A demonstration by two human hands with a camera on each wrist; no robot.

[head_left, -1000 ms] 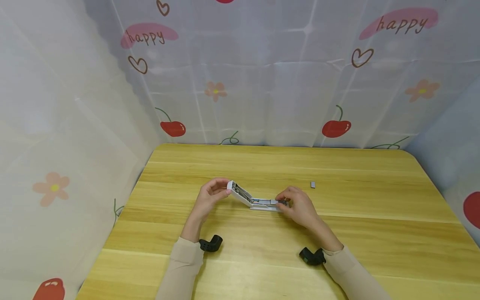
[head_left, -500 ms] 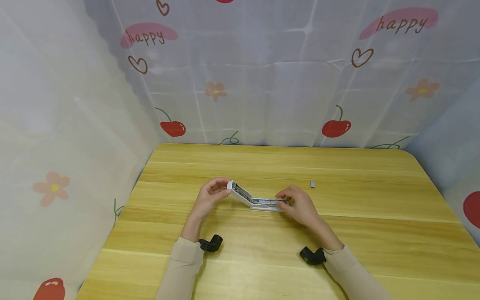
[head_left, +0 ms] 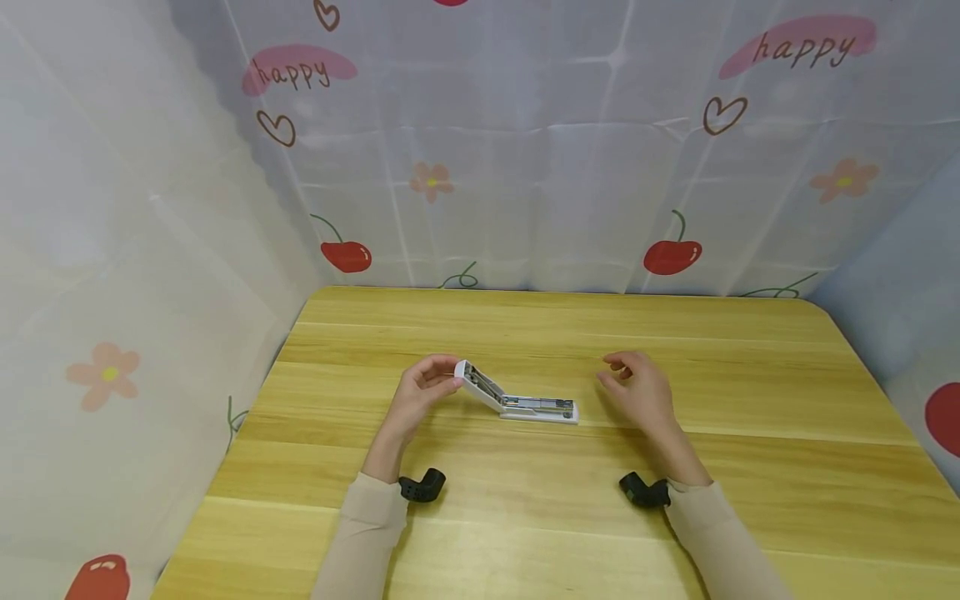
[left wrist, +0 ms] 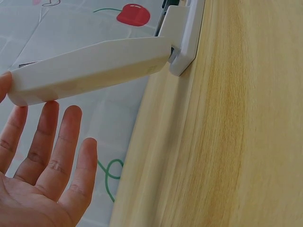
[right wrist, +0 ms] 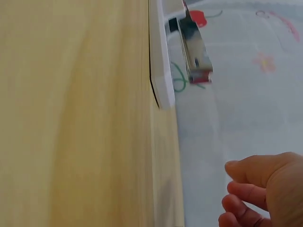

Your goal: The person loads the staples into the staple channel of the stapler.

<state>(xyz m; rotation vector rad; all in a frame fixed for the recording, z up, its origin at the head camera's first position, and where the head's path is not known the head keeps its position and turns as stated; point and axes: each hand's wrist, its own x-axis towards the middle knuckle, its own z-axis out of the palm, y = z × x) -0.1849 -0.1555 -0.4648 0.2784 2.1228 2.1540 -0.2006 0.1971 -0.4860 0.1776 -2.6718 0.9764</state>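
A white stapler [head_left: 538, 416] lies on the table, unfolded so that its top arm slants up to the left and its metal magazine [head_left: 540, 404] shows. My left hand [head_left: 420, 396] pinches the raised end of the top arm [left wrist: 90, 71] between thumb and fingertips, the other fingers spread below it. To the right of the stapler, apart from it, my right hand [head_left: 641, 392] hovers with its fingers [right wrist: 244, 189] loosely bent and nothing visible between them. It covers the spot where a small grey staple strip lay in the earlier frames.
The wooden table [head_left: 525, 517] reaches back to a patterned curtain [head_left: 525, 208], with more curtain on the left and right sides. Black wrist cameras [head_left: 422, 486] sit at both cuffs.
My right hand has let go of the stapler's magazine end and moved right and slightly back, over the grey staple strip. The left hand and the stapler's raised arm have stayed in place.
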